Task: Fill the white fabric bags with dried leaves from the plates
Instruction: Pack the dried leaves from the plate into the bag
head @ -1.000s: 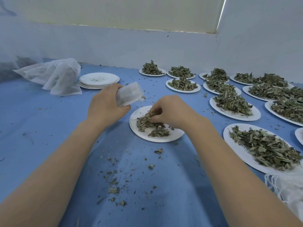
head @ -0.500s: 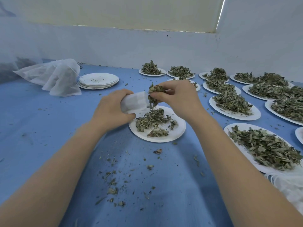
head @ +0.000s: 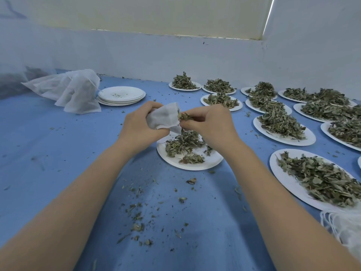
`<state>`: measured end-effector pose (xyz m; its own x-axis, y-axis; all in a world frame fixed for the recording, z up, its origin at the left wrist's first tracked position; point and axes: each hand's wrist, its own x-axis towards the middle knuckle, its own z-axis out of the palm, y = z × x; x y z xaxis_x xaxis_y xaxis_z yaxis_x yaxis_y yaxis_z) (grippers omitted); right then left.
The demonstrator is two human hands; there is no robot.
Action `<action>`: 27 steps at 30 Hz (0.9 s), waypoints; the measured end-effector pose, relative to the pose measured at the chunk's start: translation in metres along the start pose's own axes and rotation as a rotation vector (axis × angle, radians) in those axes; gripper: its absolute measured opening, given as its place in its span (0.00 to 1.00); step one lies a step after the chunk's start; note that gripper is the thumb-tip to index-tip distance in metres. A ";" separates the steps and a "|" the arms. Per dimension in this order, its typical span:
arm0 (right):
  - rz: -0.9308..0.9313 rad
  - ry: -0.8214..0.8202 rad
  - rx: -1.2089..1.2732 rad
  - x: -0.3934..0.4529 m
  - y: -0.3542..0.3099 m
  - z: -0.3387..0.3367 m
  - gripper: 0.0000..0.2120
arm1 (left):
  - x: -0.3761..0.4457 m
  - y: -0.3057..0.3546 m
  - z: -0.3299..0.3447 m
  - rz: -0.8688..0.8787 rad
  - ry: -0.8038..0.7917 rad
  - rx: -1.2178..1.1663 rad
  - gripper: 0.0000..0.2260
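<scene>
My left hand (head: 139, 126) grips a small white fabric bag (head: 164, 118), its mouth turned to the right. My right hand (head: 210, 124) pinches a tuft of dried leaves (head: 184, 116) right at that mouth. Both hands hover just above a white plate (head: 212, 162) that holds a thin scatter of dried leaves (head: 183, 144). Part of the bag is hidden inside my left palm.
Several plates heaped with dried leaves (head: 281, 122) fill the right side of the blue table (head: 48, 153). A stack of bare plates (head: 121, 94) and a pile of white bags (head: 68, 90) lie at the back left. More white fabric (head: 345, 225) sits at the right edge. Leaf crumbs litter the front.
My right hand lifted a pinch of leaves off the plate and brought it to the bag's mouth. My left hand lowered the bag and turned its mouth toward the right hand.
</scene>
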<state>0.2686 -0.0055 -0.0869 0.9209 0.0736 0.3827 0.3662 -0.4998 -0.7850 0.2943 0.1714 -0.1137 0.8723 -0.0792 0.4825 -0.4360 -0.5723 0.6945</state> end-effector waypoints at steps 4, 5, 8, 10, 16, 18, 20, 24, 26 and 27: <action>-0.004 -0.037 -0.097 0.000 -0.001 0.002 0.07 | -0.002 0.003 0.001 0.062 -0.015 0.005 0.19; 0.004 -0.042 -0.077 0.000 -0.001 0.002 0.07 | -0.002 0.003 0.001 0.069 -0.014 0.000 0.19; 0.041 -0.059 0.064 0.001 -0.002 0.000 0.13 | -0.002 0.001 0.000 0.064 0.006 0.002 0.18; 0.076 -0.105 0.192 0.002 -0.003 -0.001 0.17 | -0.001 0.000 0.000 0.061 0.007 0.013 0.18; 0.166 -0.231 0.484 0.002 -0.003 -0.004 0.21 | -0.001 0.001 0.003 0.123 -0.024 0.145 0.19; 0.177 -0.230 0.542 0.002 -0.001 -0.002 0.19 | -0.001 0.002 0.004 0.125 -0.016 0.162 0.20; 0.133 -0.167 0.398 0.001 0.002 0.001 0.13 | -0.001 0.003 0.003 0.127 -0.016 0.168 0.20; 0.088 -0.009 0.210 -0.001 0.004 0.006 0.11 | -0.002 0.008 0.006 0.159 -0.050 0.223 0.22; 0.090 -0.035 0.204 -0.001 0.002 0.007 0.13 | -0.003 0.012 0.009 0.176 -0.071 0.267 0.24; 0.094 -0.075 0.222 -0.002 0.001 0.007 0.13 | -0.003 0.013 0.011 0.178 -0.084 0.282 0.25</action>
<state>0.2682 -0.0002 -0.0912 0.9566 0.1033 0.2725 0.2912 -0.3065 -0.9062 0.2882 0.1550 -0.1118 0.8083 -0.2586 0.5289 -0.5152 -0.7455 0.4228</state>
